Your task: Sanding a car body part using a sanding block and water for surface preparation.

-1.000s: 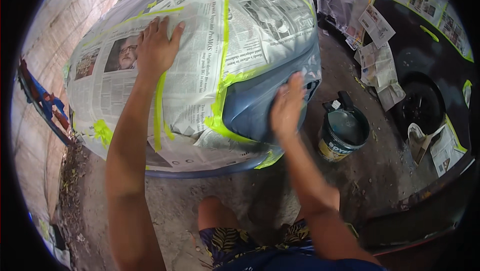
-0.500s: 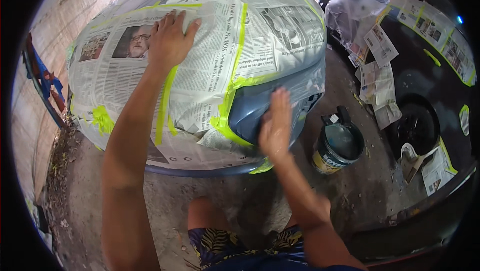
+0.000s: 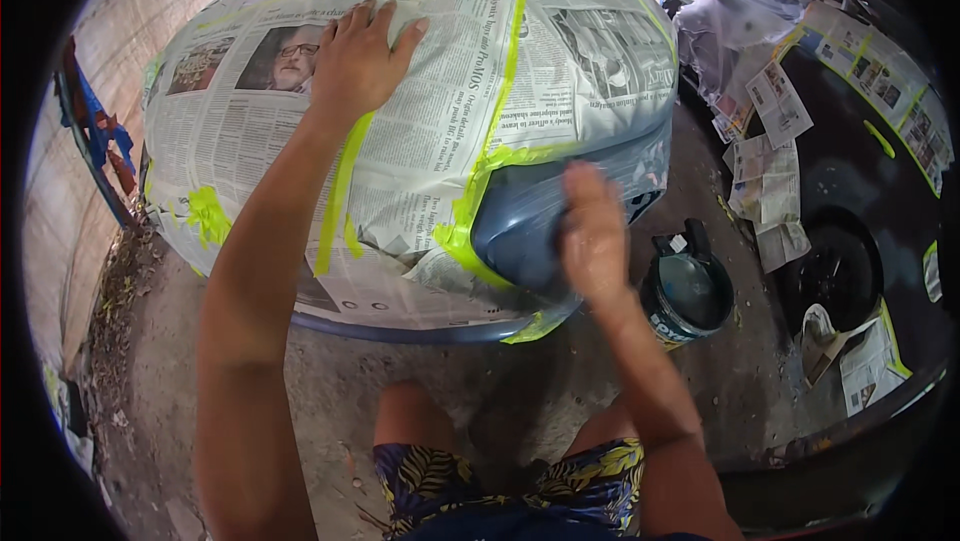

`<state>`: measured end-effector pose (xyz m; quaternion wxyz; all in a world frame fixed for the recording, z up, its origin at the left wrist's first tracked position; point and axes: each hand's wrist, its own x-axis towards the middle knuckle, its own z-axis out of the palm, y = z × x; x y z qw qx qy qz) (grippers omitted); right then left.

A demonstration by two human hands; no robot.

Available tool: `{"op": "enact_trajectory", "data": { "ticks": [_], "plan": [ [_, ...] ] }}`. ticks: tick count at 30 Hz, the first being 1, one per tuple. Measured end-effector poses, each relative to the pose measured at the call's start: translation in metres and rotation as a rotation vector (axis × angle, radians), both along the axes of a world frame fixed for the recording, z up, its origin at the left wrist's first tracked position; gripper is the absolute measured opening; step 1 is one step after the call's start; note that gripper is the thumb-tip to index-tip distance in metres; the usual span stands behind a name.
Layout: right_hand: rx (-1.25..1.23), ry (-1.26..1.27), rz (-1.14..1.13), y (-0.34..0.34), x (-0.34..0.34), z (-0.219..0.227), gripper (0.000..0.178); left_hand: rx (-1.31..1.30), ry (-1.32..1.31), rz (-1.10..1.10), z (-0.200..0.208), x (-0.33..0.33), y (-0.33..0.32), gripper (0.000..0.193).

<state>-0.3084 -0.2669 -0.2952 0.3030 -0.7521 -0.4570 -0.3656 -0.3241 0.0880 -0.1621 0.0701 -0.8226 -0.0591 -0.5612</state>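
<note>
My left hand point(image 3: 362, 59) lies flat with its fingers spread on newspaper point(image 3: 420, 71) that covers a car body. My right hand point(image 3: 592, 236) is at the bare blue-grey painted panel point(image 3: 515, 226) on the corner of this car. Motion blur smears its fingers, and whether anything is under them is hidden. Yellow-green masking tape point(image 3: 458, 231) borders the bare panel and joins the newspaper sheets. Clear plastic film hangs over part of the panel's right side.
A dark bucket point(image 3: 690, 296) with liquid in it stands on the ground right of my right hand. Farther right is a dark car body point(image 3: 840, 161), partly masked with newspaper and tape. A pale sheet wall point(image 3: 120, 91) rises on the left, with blue and rust-coloured scraps beside it.
My right hand has moved right along the panel, and its fingers look more bunched. My left hand stays flat on the same newspaper. The whole view has shifted slightly.
</note>
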Motion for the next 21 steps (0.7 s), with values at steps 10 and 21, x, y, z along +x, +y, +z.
{"op": "enact_trajectory", "data": {
  "ticks": [10,21],
  "plan": [
    [0.145,0.094,-0.124,0.008,0.013,-0.017,0.047,-0.081,0.105,0.061,0.002,-0.003,-0.003,0.066],
    [-0.079,0.007,-0.084,0.006,0.000,0.001,0.046,-0.053,0.045,0.020,0.001,-0.002,-0.002,0.064]
  ]
}}
